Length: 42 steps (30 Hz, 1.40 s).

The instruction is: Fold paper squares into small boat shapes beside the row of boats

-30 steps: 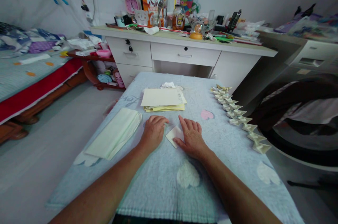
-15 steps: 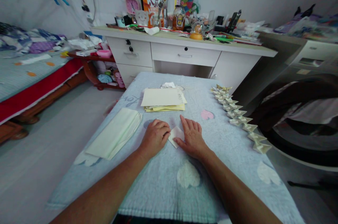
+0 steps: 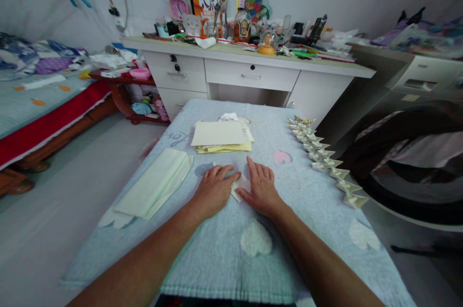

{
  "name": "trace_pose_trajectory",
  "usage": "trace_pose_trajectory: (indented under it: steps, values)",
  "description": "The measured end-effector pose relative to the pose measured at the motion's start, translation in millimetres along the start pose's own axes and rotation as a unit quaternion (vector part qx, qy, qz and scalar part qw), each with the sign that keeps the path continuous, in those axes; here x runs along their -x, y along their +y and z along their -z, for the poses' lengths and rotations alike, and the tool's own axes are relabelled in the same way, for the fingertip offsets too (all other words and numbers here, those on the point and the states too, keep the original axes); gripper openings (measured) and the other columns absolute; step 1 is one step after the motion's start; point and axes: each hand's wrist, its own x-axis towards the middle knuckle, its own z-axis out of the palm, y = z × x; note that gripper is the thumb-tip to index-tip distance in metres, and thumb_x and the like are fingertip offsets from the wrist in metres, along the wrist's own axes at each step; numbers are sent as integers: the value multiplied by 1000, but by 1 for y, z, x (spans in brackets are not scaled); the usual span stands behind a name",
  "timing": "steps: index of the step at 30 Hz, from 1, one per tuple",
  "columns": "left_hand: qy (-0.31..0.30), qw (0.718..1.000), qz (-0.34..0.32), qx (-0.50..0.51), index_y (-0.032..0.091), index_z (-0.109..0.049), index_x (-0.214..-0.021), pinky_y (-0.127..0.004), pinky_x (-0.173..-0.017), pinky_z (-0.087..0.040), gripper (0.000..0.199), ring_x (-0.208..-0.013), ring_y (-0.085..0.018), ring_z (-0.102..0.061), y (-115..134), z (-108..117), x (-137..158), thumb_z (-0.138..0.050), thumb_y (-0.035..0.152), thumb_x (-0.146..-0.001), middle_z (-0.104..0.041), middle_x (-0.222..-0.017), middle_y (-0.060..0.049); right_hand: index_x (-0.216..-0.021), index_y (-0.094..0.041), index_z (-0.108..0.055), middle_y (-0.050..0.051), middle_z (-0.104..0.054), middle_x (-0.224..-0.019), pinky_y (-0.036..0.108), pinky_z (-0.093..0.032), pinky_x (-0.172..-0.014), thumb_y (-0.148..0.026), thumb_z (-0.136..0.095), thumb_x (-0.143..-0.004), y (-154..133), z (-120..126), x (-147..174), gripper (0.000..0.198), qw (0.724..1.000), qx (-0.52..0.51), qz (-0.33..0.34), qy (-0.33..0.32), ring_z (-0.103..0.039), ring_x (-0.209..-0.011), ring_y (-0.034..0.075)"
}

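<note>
A small folded piece of white paper [image 3: 240, 187] lies flat on the cloth-covered table between my hands. My left hand [image 3: 217, 187] rests at its left side, fingers stretched and the index finger reaching onto the paper. On the right edge lies my right hand [image 3: 263, 187], palm down with fingers extended and the thumb on the paper. Just beyond them sits a stack of cream and yellow paper sheets [image 3: 221, 134]. To the left is a folded pile of pale green paper [image 3: 157, 184]. A row of folded paper boats [image 3: 323, 155] runs along the right side.
The table wears a light blue cloth [image 3: 202, 258] with heart patterns. A crumpled white tissue [image 3: 228, 117] lies at its far end. Behind stands a cluttered white desk [image 3: 249, 75]. A washing machine [image 3: 423, 80] is at the right, a bed [image 3: 54, 104] at the left.
My left hand has gone from curled fingers at the paper's left edge to stretched fingers, with the index finger across the paper. My right hand stays nearly in place.
</note>
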Motion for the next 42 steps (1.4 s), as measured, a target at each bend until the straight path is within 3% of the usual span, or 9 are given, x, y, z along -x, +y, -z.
trace_pose_trajectory:
  steps: [5,9,11,13,16,25,30,35,42]
  values:
    - [13,999,5,39,30,-52,-128,-48,-99,-36,42,-119,-28,-43,-3,-1,1,-49,19,-87,-51,-133,-5,-147,-13,-17,18,-46,-132,51,-27,-102,-48,-62,-78,6,3,-1,89,998,-56,-7,9,-40,-120,32]
    - [51,991,-3,126,23,-53,-124,-42,-101,-37,43,-114,-24,-45,-7,4,0,-56,18,-82,-55,-122,-7,-119,-18,-50,11,-51,-119,43,-33,-97,-36,-65,-78,13,19,0,48,992,-120,29,14,-44,-112,27]
    - [57,984,-9,169,21,-59,-113,-40,-99,-39,34,-109,-23,-49,-9,8,-1,-58,15,-79,-58,-113,-6,-106,-20,-55,8,-51,-113,41,-35,-95,-31,-66,-78,15,28,3,32,987,-142,68,-21,-45,-108,25]
    - [47,978,-19,202,21,-63,-100,-38,-96,-40,25,-104,-21,-52,-11,11,-2,-56,11,-77,-60,-106,-4,-105,-22,-57,6,-51,-112,39,-34,-94,-32,-72,-74,15,33,5,35,981,-153,101,-63,-44,-107,24]
    - [22,973,-40,227,21,-64,-94,-36,-95,-40,29,-101,-20,-53,-11,15,-1,-52,4,-73,-62,-101,-3,-110,-24,-58,5,-50,-114,39,-33,-94,-31,-78,-69,13,33,7,46,979,-143,117,-87,-44,-107,24]
    - [9,975,-54,216,22,-66,-94,-37,-94,-40,22,-98,-21,-53,-9,16,0,-68,18,-72,-63,-99,-3,-105,-23,-63,5,-58,-102,35,-34,-87,-33,-68,-81,9,26,7,26,986,-117,110,-46,-49,-97,21]
    - [12,976,-73,207,21,-68,-86,-33,-87,-42,7,-93,-19,-54,-9,16,0,-62,20,-82,-66,-94,-3,-104,-20,-63,4,-61,-97,34,-34,-86,-24,-67,-80,9,25,6,25,986,-119,111,-26,-51,-94,20]
    - [14,977,-106,184,19,-67,-85,-33,-82,-42,16,-86,-18,-56,-4,21,0,-52,22,-90,-67,-85,-3,-95,-19,-65,3,-61,-92,32,-34,-84,-12,-62,-79,9,24,5,17,988,-108,103,-26,-50,-91,18]
    - [14,981,-72,182,19,-66,-84,-33,-80,-43,7,-85,-19,-55,-2,20,3,-59,23,-83,-65,-84,-4,-85,-20,-68,3,-62,-86,31,-34,-81,-16,-60,-85,10,24,4,9,989,-91,104,-44,-51,-88,17]
